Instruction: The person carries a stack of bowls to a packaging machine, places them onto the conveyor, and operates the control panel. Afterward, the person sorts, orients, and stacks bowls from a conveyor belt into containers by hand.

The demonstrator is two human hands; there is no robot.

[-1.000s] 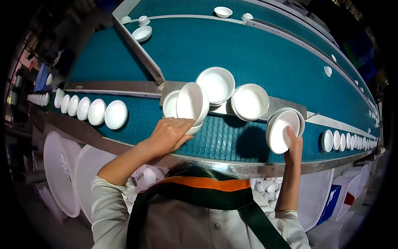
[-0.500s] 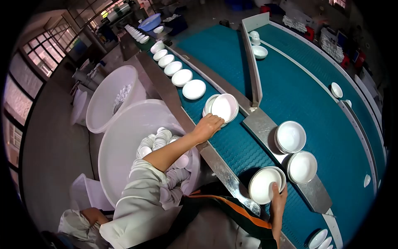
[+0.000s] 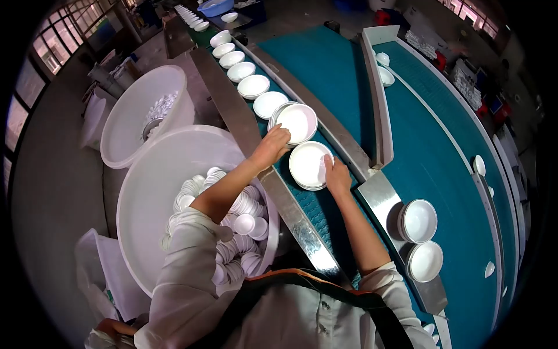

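Observation:
My left hand (image 3: 271, 146) is closed on the near left rim of a stack of white bowls (image 3: 299, 123) on the narrow green belt (image 3: 318, 214). Just nearer to me, my right hand (image 3: 337, 175) grips another stack of white bowls (image 3: 308, 163) by its right side, thumb inside the top bowl. The two stacks are close together; I cannot tell whether they touch. Beyond my left hand, a row of white bowls (image 3: 253, 86) runs up the belt, the nearest one (image 3: 270, 104) right by the left-hand stack.
Two bowl stacks (image 3: 419, 221) (image 3: 425, 262) stand on the metal ledge (image 3: 376, 199) at right. Beyond it curves a wide green belt (image 3: 433, 139) with scattered bowls. At left are large white tubs (image 3: 132, 218) (image 3: 110, 131), the nearer holding many small white dishes. Another person's arm (image 3: 113, 327) shows at bottom left.
My right hand has carried its bowl stack up and left along the belt, beside the left-hand stack. My left hand still holds its stack. The view has shifted slightly.

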